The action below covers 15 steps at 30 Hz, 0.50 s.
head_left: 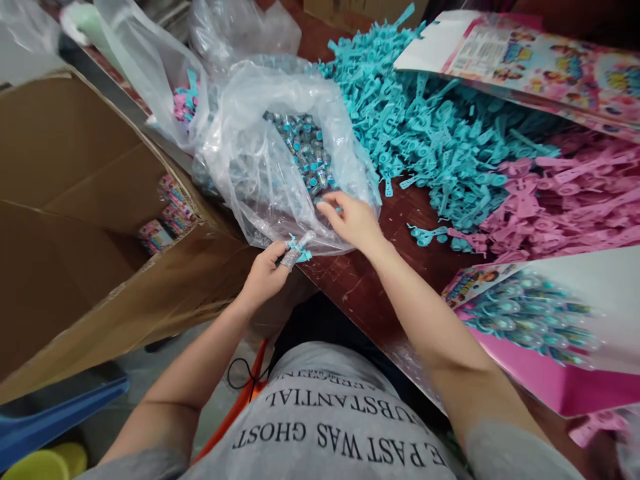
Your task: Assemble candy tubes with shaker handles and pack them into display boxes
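Observation:
My left hand (265, 277) is closed around a small clear tube (304, 241) with a turquoise plastic piece (303, 255) against it, at the near edge of a clear plastic bag (240, 157). Something silvery shows by the fingertips; I cannot tell whether it belongs to the tube. My right hand (353, 223) reaches over the bag's near rim, its thumb and forefinger apart and nothing plainly between them. Just beyond those fingertips lie many small clear bottles with blue caps (307, 150) inside the bag.
Heaps of turquoise plastic pieces (420, 133) and pink plastic pieces (575, 193) cover the dark red table (345, 283). Printed cardboard (550, 67) lies on top. A pink-and-white box (565, 383) of assembled toys stands right. A large carton (65, 200) holding printed packs is at left.

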Motion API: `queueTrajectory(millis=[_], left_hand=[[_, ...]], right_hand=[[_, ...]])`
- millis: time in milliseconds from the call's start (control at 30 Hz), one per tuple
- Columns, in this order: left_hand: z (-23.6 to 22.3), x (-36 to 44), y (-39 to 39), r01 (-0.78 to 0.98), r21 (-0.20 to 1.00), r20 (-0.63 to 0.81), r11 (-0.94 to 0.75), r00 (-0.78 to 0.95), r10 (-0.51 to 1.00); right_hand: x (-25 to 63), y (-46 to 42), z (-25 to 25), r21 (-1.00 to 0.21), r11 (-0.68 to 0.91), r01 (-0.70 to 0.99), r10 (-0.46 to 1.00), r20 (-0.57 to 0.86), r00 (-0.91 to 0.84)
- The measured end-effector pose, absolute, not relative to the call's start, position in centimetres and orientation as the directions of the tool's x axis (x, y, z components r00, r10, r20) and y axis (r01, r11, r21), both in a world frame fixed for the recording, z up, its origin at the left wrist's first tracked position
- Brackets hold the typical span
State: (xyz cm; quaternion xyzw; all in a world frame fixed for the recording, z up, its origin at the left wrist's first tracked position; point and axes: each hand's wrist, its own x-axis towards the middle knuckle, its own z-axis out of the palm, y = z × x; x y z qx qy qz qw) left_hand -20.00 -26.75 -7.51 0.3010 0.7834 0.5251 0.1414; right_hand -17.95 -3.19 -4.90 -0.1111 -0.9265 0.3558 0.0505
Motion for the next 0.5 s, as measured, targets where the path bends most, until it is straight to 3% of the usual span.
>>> queueTrajectory(millis=[67,133,233,300,367,433,500], left_hand=[[-7.2,-19.6,-26.4,0.024,0.977,-0.109,0.213,-0.800,0.590],[-6.9,-19.1,-25.7,-0.178,0.973,-0.232,0.149,-0.778,0.584],[-6.4,-18.4,-25.0,-0.221,0.970,-0.240,0.104,-0.786,0.570],[-6.2,-18.3,-24.9,-0.217,0.969,-0.245,0.117,-0.796,0.554],[-6.1,-18.3,-25.1,-0.249,0.961,-0.275,0.123,-0.795,0.541],[-6.2,-18.4,-25.2,-0.312,0.944,-0.319,0.110,-0.773,0.549],[-6.3,-18.2,-25.0,-0.375,0.922,-0.356,0.094,-0.729,0.585]], right_hand=[[-21.6,-3.1,-5.7,-0.525,0.832,0.180,0.237,0.042,-0.971],[-24.7,-3.2,-6.4,-0.428,0.886,0.176,0.185,-0.023,-0.983],[-26.6,-3.3,-6.9,-0.417,0.895,0.155,0.156,-0.032,-0.987],[-25.4,-3.2,-6.8,-0.510,0.848,0.145,0.194,0.045,-0.980],[-22.2,-3.1,-6.6,-0.695,0.711,0.106,0.261,0.120,-0.958],[-17.4,-3.2,-6.4,-0.886,0.463,0.032,0.310,0.128,-0.942],[-12.3,-3.7,-6.0,-0.979,0.204,-0.018,0.296,0.079,-0.952]])
